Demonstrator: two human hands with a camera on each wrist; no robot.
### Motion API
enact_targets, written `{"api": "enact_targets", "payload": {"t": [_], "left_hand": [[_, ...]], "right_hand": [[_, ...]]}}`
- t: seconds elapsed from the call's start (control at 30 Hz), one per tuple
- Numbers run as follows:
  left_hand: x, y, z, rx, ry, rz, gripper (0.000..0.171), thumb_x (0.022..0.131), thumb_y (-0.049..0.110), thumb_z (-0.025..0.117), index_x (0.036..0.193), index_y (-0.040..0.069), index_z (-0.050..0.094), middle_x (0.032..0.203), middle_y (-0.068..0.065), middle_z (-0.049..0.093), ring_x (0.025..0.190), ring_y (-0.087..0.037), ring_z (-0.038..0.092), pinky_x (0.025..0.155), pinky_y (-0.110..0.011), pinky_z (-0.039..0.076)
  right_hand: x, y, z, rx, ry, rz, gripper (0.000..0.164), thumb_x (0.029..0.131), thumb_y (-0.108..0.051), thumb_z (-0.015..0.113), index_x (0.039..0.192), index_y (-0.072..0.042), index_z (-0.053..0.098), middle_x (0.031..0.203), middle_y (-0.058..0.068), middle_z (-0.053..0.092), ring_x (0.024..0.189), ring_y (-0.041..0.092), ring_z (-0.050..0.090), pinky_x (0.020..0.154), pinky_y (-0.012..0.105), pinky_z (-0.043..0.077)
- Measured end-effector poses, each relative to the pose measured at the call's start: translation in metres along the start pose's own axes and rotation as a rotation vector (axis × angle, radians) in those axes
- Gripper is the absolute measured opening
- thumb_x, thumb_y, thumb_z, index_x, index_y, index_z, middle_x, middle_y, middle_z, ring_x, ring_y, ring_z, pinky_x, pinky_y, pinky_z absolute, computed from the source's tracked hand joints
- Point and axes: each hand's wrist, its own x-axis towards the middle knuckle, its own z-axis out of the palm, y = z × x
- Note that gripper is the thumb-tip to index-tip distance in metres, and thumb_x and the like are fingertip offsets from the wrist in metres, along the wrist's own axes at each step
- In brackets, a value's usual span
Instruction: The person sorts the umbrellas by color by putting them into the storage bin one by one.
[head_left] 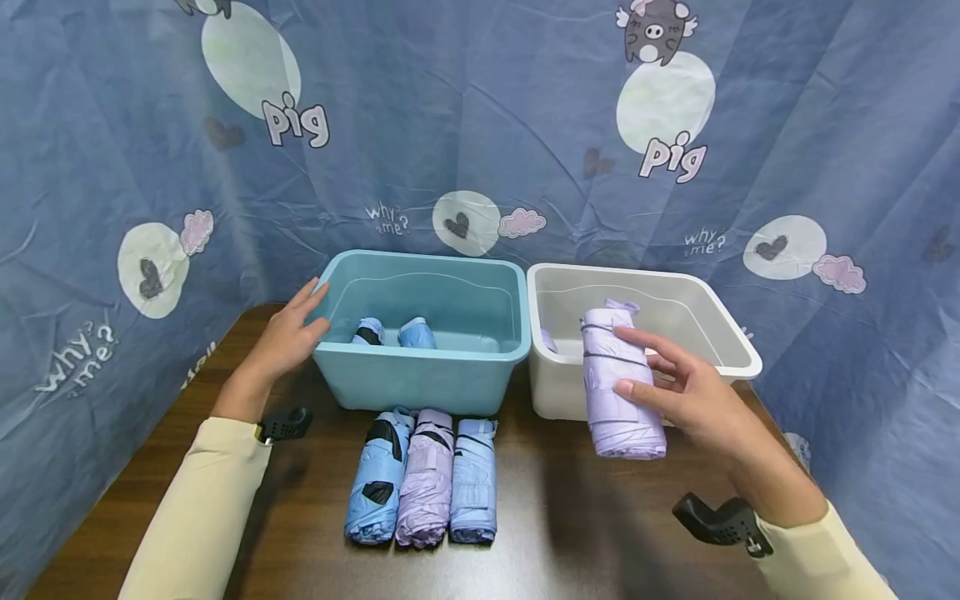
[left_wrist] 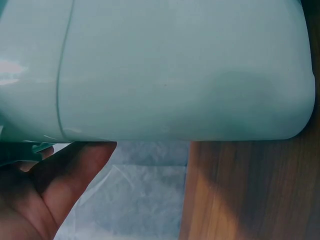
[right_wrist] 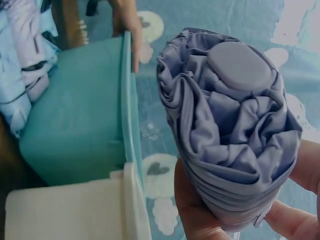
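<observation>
In the head view my right hand (head_left: 693, 387) holds a folded lilac umbrella (head_left: 618, 400) upright between thumb and fingers, just in front of the white bin (head_left: 720, 312). Its bunched fabric and a smooth oval end (right_wrist: 240, 65) face the right wrist camera. My left hand (head_left: 281, 342) rests against the left end of the teal bin (head_left: 420, 379), thumb and fingers extended at the rim. Two blue folded umbrellas (head_left: 417, 333) lie inside that bin. A bit of lilac fabric (head_left: 549, 341) shows in the white bin, mostly hidden.
In front of the teal bin, a blue-and-black umbrella (head_left: 377, 483), a pinkish-lilac umbrella (head_left: 426, 483) and a light blue umbrella (head_left: 473, 483) lie side by side on the wooden table (head_left: 540, 550). A blue printed cloth (head_left: 480, 108) hangs behind the bins.
</observation>
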Motion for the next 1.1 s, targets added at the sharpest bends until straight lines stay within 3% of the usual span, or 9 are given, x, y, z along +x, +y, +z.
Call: {"api": "enact_targets", "payload": {"t": [0.17, 0.57, 0.77, 1.1], "left_hand": [[0.0, -0.002, 0.0, 0.006, -0.004, -0.003, 0.061, 0.097, 0.017, 0.039, 0.154, 0.009, 0.018, 0.162, -0.01, 0.004, 0.145, -0.042, 0.006, 0.108, -0.068, 0.014], [0.001, -0.001, 0.0, -0.001, 0.002, 0.006, 0.061, 0.097, 0.015, 0.039, 0.154, 0.009, 0.018, 0.162, -0.011, 0.004, 0.145, -0.043, 0.006, 0.108, -0.068, 0.014], [-0.002, 0.0, -0.001, -0.019, 0.006, 0.004, 0.061, 0.098, 0.016, 0.04, 0.154, 0.009, 0.018, 0.162, -0.01, 0.004, 0.145, -0.042, 0.006, 0.107, -0.068, 0.014], [0.001, -0.001, -0.001, 0.0, 0.008, 0.012, 0.061, 0.097, 0.016, 0.04, 0.154, 0.008, 0.02, 0.162, -0.011, 0.005, 0.144, -0.043, 0.008, 0.107, -0.068, 0.015]], "right_hand": [[0.016, 0.005, -0.008, 0.114, 0.016, 0.042, 0.063, 0.09, -0.017, 0.069, 0.147, -0.021, 0.042, 0.127, 0.022, 0.048, 0.097, 0.024, 0.065, 0.075, 0.041, 0.056], [0.064, 0.021, -0.028, 0.12, 0.086, 0.118, 0.071, 0.088, -0.022, 0.071, 0.15, -0.021, 0.037, 0.127, 0.018, 0.042, 0.098, 0.018, 0.059, 0.077, 0.031, 0.056], [0.089, 0.024, -0.035, 0.21, 0.115, 0.099, 0.069, 0.088, -0.014, 0.071, 0.149, -0.015, 0.038, 0.121, 0.015, 0.046, 0.097, 0.015, 0.059, 0.077, 0.029, 0.055], [0.122, 0.039, -0.038, 0.225, 0.174, 0.147, 0.069, 0.088, -0.009, 0.069, 0.15, -0.017, 0.038, 0.12, 0.014, 0.046, 0.098, 0.017, 0.057, 0.076, 0.028, 0.054]]}}
